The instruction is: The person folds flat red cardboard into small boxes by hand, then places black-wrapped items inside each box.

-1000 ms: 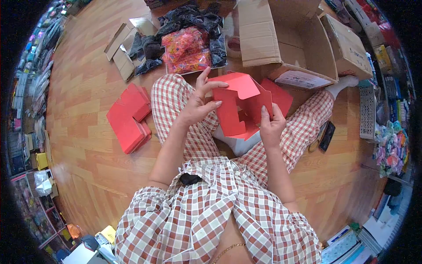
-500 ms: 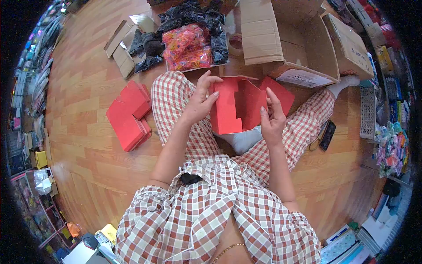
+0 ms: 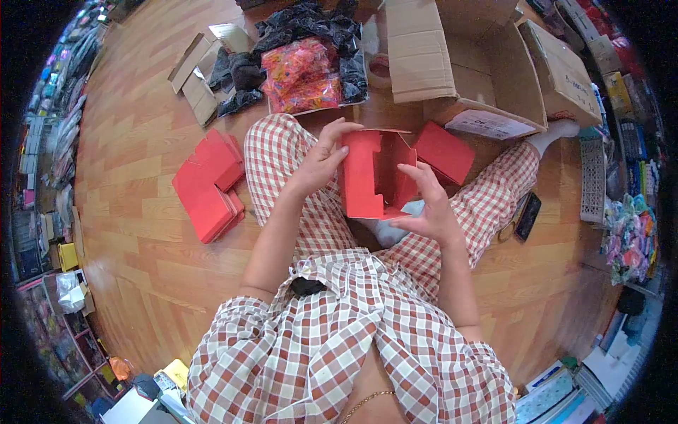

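Note:
A red cardboard box (image 3: 362, 173), partly folded with its open side facing up, is held over my lap between both hands. My left hand (image 3: 325, 157) is closed on its left side, the thumb on the near face and the fingers over the top edge. On the right, my right hand (image 3: 432, 210) curves around the box, fingertips at the right-hand panel and thumb by the lower edge. Another red box (image 3: 445, 152) lies just beyond, beside my right leg. Folded red cardboard pieces (image 3: 208, 185) rest on the floor left of my left knee.
Ahead are packets of colourful small items (image 3: 300, 74) among black plastic bags (image 3: 304, 25), a tape roll (image 3: 379, 67), and a large open carton (image 3: 487, 78) beside a closed carton (image 3: 561, 74). A phone (image 3: 527, 218) lies right of my leg. Stocked shelves line both sides.
The box's right-hand panel has swung inward, narrowing its opening. My right hand has shifted lower, its thumb now by the box's bottom edge. My left hand keeps its grip.

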{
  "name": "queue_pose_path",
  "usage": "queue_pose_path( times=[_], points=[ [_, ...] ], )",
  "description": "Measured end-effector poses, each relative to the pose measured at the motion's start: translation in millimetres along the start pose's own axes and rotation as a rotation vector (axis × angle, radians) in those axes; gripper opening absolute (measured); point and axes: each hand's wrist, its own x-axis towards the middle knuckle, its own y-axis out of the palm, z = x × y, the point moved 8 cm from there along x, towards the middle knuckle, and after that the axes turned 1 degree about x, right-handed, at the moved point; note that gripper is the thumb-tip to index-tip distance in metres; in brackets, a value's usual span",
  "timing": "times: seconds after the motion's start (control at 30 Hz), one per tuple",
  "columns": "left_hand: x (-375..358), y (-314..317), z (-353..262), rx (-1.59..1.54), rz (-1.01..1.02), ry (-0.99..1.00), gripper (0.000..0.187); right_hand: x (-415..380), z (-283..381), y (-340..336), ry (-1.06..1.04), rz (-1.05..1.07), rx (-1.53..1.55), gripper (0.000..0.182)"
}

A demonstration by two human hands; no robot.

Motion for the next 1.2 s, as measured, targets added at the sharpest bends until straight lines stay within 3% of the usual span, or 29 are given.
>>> queue_pose_path(
  times=[0.07, 0.2, 0.33, 0.5, 0.57, 0.7, 0.8, 0.97, 1.1, 1.2],
  points=[
    [1.7, -1.1, 6.4, 0.059, -0.043, -0.019, 0.045, -1.7, -3.1, 7.2, 0.1, 0.085, -0.096, 0.074],
    [6.1, 1.5, -7.4, 0.198, -0.107, -0.02, 0.052, -1.5, -12.8, 12.0, 0.094, 0.064, -0.093, 0.069],
    [10.1, 3.1, 5.9, 0.221, -0.139, 0.054, 0.056, 0.1, -7.9, 10.9, 0.084, 0.049, -0.134, 0.051],
    [8.7, -0.9, 29.1, -0.185, -0.219, -0.152, 0.051, -4.9, -17.8, 16.6, 0.093, 0.133, -0.219, 0.032],
    [10.3, -1.7, 32.1, -0.099, -0.222, -0.11, 0.051, -8.1, -20.7, 19.6, 0.036, 0.11, -0.192, 0.027],
    [9.3, 0.0, 21.8, 0.126, -0.23, 0.021, 0.051, -5.5, -20.9, 22.0, 0.056, 0.122, -0.153, 0.032],
    [9.2, 2.6, 20.3, 0.142, -0.211, -0.006, 0.051, -2.7, -10.3, 15.5, 0.043, -0.025, -0.206, 0.04],
    [6.2, -0.5, 17.3, 0.095, -0.238, 0.017, 0.045, -13.6, -33.9, 19.3, 0.28, -0.139, -0.11, 0.052],
    [5.0, 0.4, 11.7, 0.115, -0.213, 0.003, 0.04, -15.1, -33.8, 24.0, 0.245, -0.191, -0.184, 0.055],
    [4.8, 7.1, 8.1, 0.205, -0.13, 0.01, 0.034, -12.1, -17.0, 18.2, 0.101, -0.343, -0.276, 0.058]
  ],
)
